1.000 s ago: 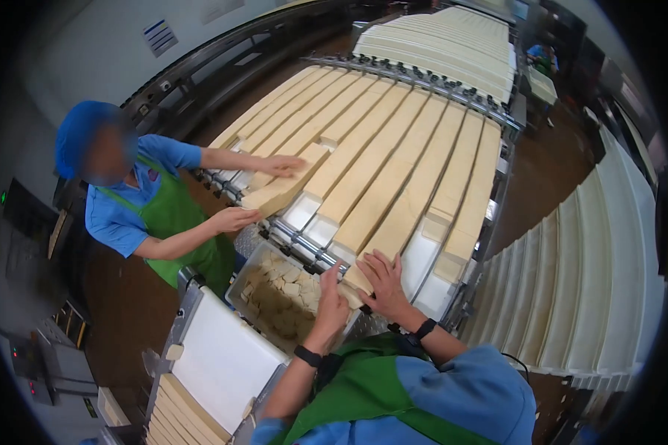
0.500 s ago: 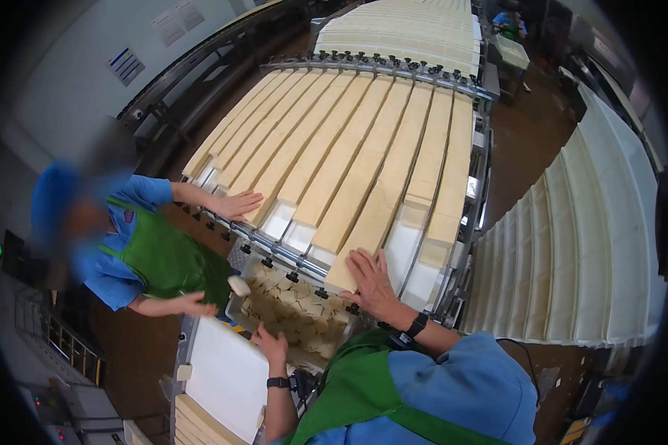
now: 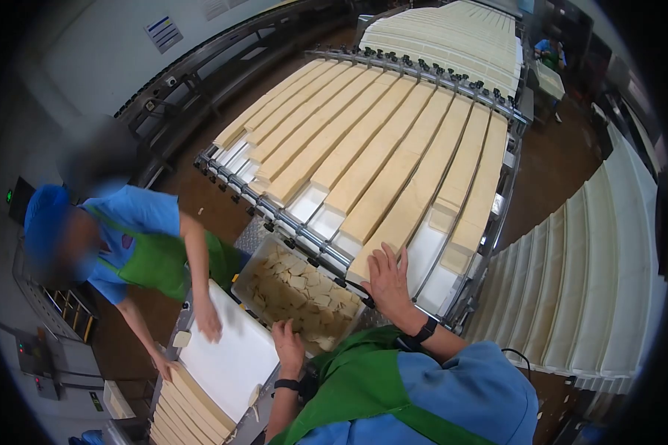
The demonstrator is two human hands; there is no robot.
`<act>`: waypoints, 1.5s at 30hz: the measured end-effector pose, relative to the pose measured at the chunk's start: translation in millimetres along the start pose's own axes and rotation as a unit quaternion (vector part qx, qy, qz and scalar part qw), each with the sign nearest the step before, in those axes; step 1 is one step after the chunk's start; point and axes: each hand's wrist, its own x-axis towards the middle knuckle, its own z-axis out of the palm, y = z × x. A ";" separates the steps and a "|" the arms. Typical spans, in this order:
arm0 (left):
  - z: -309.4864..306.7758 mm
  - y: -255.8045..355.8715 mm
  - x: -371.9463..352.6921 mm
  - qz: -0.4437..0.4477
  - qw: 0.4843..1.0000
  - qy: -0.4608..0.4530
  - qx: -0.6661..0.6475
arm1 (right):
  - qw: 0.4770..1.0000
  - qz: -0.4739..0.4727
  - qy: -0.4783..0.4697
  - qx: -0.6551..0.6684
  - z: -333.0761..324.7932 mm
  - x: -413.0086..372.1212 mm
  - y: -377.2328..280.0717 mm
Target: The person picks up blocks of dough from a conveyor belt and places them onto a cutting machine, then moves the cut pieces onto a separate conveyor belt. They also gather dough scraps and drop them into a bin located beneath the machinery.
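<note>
My right hand (image 3: 388,282) lies on the near end of a long pale-yellow block (image 3: 404,215), its fingers stretched over the top face. Beside it, several similar long blocks run side by side on a white conveyor table with thin metal dividers. My left hand (image 3: 288,345) is at the near rim of a bin (image 3: 245,285), its fingers loosely extended and nothing visible in them. Inside the bin lie many thin pale offcuts (image 3: 297,282).
On the left, a co-worker in a green apron (image 3: 156,263) has one hand over a white board (image 3: 234,348) and the other at stacked blocks (image 3: 189,408). A metal rail with black knobs (image 3: 304,241) edges the table. White ribbed sheets (image 3: 571,274) stand at right.
The view has swung left. The co-worker's hands have moved from the long blocks and bin to the white board and stacked blocks. A pale piece near the bin is gone from the air.
</note>
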 end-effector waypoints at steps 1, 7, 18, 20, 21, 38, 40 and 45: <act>-0.7 1.7 -1.0 -0.001 1.000 0.000 -0.003 | 1.000 0.008 0.011 0.023 1.4 0.1 -0.3; 3.5 -1.4 -5.4 0.001 1.000 0.005 -0.005 | 0.983 0.055 0.062 0.164 3.5 1.1 -7.0; 14.6 -11.2 -15.3 0.001 0.998 -0.030 -0.055 | 0.966 0.146 0.118 0.178 -57.2 -67.5 71.3; 17.2 -8.7 -10.9 0.002 0.998 -0.043 -0.049 | 0.976 0.152 0.075 0.135 -62.7 -84.9 97.2; 17.3 -7.6 -9.0 0.002 0.998 -0.048 -0.046 | 0.977 0.161 0.042 0.131 -65.6 -91.6 105.9; 26.6 10.2 4.3 0.032 0.996 -0.056 -0.063 | 0.963 0.218 -0.043 -0.150 -55.1 -76.0 103.6; 28.8 6.4 2.6 0.021 0.996 -0.061 -0.063 | 0.952 0.240 -0.042 -0.187 -44.6 -72.6 113.9; 29.0 7.7 -1.8 0.008 0.995 -0.065 -0.080 | 0.922 0.288 0.003 -0.258 -38.3 -57.5 123.7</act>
